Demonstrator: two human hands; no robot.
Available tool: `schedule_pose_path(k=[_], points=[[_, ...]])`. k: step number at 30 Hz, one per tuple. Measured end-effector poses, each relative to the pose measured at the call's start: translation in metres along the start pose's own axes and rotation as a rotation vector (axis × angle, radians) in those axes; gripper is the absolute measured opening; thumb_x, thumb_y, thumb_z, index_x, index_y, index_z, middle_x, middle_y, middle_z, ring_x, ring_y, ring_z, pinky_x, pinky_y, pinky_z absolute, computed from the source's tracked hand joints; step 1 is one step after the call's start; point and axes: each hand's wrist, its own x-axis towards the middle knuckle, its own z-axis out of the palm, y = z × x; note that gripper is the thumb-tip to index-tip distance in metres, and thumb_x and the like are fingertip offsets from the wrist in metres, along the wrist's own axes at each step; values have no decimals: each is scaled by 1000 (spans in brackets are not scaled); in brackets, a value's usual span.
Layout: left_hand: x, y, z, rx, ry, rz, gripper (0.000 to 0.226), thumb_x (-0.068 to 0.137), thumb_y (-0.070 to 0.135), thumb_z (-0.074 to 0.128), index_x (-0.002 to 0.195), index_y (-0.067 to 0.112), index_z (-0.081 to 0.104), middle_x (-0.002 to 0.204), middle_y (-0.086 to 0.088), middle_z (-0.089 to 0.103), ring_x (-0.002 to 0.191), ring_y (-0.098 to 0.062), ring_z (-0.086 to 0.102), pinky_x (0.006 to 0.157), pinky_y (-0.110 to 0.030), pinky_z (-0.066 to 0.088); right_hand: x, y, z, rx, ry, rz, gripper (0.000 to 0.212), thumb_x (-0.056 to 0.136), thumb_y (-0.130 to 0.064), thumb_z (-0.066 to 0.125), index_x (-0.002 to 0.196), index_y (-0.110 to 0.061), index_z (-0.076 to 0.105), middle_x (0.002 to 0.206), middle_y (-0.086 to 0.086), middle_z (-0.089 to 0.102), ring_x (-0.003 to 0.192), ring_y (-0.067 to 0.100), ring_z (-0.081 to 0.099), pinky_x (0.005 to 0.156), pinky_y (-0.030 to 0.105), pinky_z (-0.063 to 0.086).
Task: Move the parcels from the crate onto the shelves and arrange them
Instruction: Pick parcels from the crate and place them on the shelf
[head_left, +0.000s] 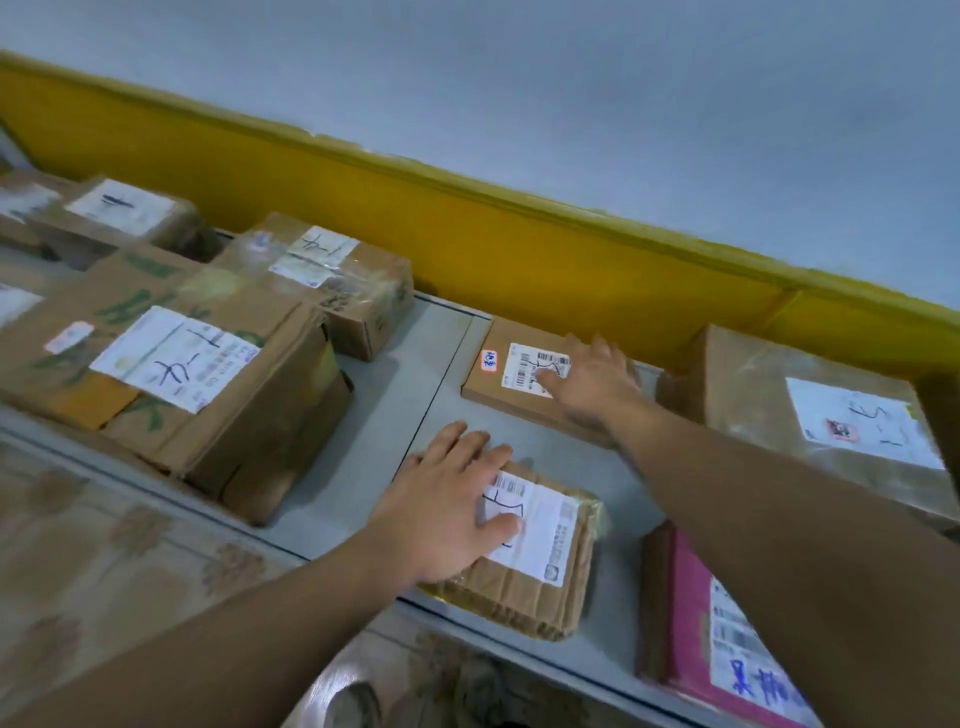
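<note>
**Both hands flat on parcels on the shelf**

The left hand (447, 499) lies palm down on a ribbed parcel (535, 587), fingers straight and slightly spread, thumb across its white label. It presses rather than grips. This parcel sits at the front edge of the shelf (395, 415).

The right hand (592, 384) reaches further back and rests open on a flat parcel (485, 387), fingers extended over its right part, one fingertip on the label. That parcel lies flat near the back of the shelf, close to the yellow band (467, 234) on the wall, with a small red-lettered sticker beside its label. The two parcels are apart, with bare grey shelf between them.

The shelf holds more parcels, all label-up. To the left stands a big box (249, 415) with green print and a hand-marked label, its corner reaching the front edge. Behind it sits a taped box (358, 306), and further left a far box (130, 213), blurred. To the right of the flat parcel is a wrapped parcel (753, 395) under clear film, just beside the right forearm. In front of it, at the lower right, lies a pink parcel (691, 597) with blue writing on its label, partly hidden by the arm.

Below the shelf edge shows a patterned floor (104, 545).
</note>
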Motion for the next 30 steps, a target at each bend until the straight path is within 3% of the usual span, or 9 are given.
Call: schedule_pose_path(k=[6, 11, 18, 21, 24, 30], points=[[-1, 0, 3, -6, 17, -32, 71, 89, 65, 41, 149, 41, 10, 160, 13, 5, 146, -11, -9, 117, -41, 11, 24, 12, 18, -19, -76, -2, 81, 94, -73, 31, 159, -31, 7, 167, 9, -5, 152, 37, -6, 119, 62, 3], [-2, 2, 0, 6, -25, -56, 74, 90, 66, 40, 150, 42, 5, 160, 13, 0, 146, -10, -12, 117, -42, 6, 15, 14, 39, -30, -16, -42, 82, 92, -74, 30, 158, -32, 7, 166, 9, -3, 151, 37, -7, 118, 61, 2], [0, 4, 0, 25, -46, -82, 74, 89, 66, 40, 149, 43, 4, 161, 14, -1, 147, -11, -11, 118, -44, 5, 10, 10, 31, -20, -55, -32, 79, 93, -73, 32, 158, -33, 8, 167, 8, -6, 151, 36, -7, 118, 62, 1], [-1, 3, 1, 32, -29, -74, 72, 90, 66, 39, 149, 43, 5, 160, 13, 2, 147, -12, -9, 118, -44, 9, 0, 9, 22, -24, -23, -59, 77, 95, -68, 35, 158, -27, 17, 166, 12, 3, 151, 36, 1, 121, 55, 3], [0, 2, 3, 58, -8, -60, 72, 90, 66, 36, 150, 41, 6, 161, 11, 4, 148, -14, -7, 117, -44, 14, -26, 11, 16, -8, 13, -124, 74, 97, -62, 36, 155, -18, 26, 159, 18, 26, 145, 36, 20, 119, 46, 17], [-3, 5, 3, 36, 43, -53, 73, 90, 68, 36, 151, 38, 11, 160, 10, 10, 148, -16, -2, 116, -47, 17, -120, 41, 4, 175, 104, -111, 52, 100, -46, 47, 145, -20, 46, 144, 6, 50, 130, 25, 48, 106, 37, 42]])
